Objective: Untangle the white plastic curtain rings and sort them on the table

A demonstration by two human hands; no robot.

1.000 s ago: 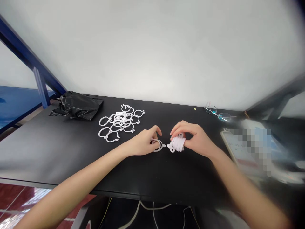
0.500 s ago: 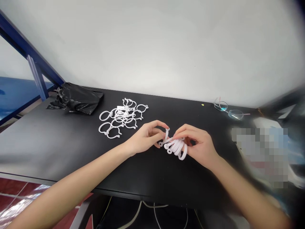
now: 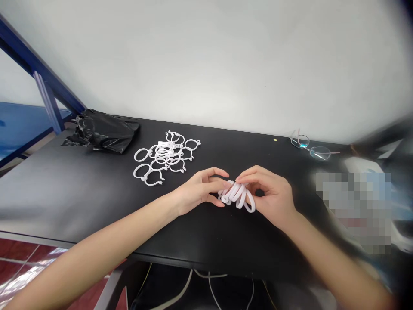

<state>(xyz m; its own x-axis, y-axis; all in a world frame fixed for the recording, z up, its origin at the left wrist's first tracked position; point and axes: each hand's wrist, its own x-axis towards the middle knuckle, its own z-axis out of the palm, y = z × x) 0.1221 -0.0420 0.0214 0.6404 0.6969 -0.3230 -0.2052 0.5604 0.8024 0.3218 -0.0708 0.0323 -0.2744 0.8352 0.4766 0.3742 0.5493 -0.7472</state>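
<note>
My right hand (image 3: 271,193) holds a bundle of several white plastic rings (image 3: 238,196) stacked side by side, just above the black table (image 3: 80,193). My left hand (image 3: 201,189) meets it from the left, fingers pinched on the left end of the bundle, pressing a ring against the stack. A loose pile of several more white rings (image 3: 163,157) lies on the table to the far left of my hands.
A crumpled black plastic bag (image 3: 103,135) lies at the table's back left. A pair of glasses (image 3: 311,148) rests at the back right. A blurred-out flat object (image 3: 353,206) lies at the right. A blue metal frame (image 3: 45,92) stands at the left.
My left hand lifted a single ring off the table and brought it rightward to the bundle in my right hand. The two hands now touch at the bundle.
</note>
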